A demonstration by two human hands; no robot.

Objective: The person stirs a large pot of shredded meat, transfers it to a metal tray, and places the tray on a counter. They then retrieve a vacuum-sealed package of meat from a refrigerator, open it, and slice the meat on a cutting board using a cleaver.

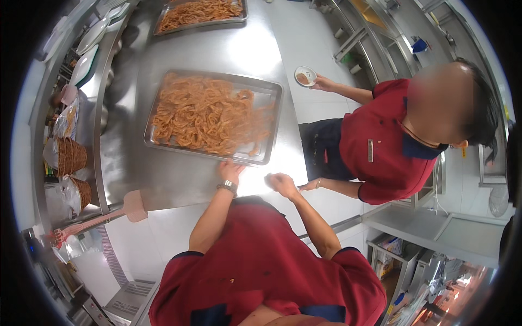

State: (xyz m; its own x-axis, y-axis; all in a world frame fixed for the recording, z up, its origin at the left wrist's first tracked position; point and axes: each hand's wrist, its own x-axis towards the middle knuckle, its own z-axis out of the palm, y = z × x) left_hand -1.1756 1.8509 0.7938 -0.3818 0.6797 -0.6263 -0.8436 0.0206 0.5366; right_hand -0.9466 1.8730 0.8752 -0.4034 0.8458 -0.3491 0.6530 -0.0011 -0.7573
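Before me a shallow metal tray (261, 98) lies on a stainless steel table (175, 179). Reddish-brown strips of food (195, 114), possibly seasoned meat, cover most of it; those at its right side are blurred. My left hand (230, 171), with a metal watch at the wrist, is at the tray's near rim, thumb spread from the fingers. It holds nothing that I can see. My right hand (284, 185) is near the table's front right corner, apart from the tray, with its fingers curled. A dark blur at its fingertips leaves unclear whether it holds anything.
A second tray of strips (200, 16) sits farther back. At the right edge stands a co-worker (383, 134), holding a small white bowl (305, 76). Left are a shelf with wicker baskets (71, 157) and plates, and a pink fly swatter (135, 205) by the table corner.
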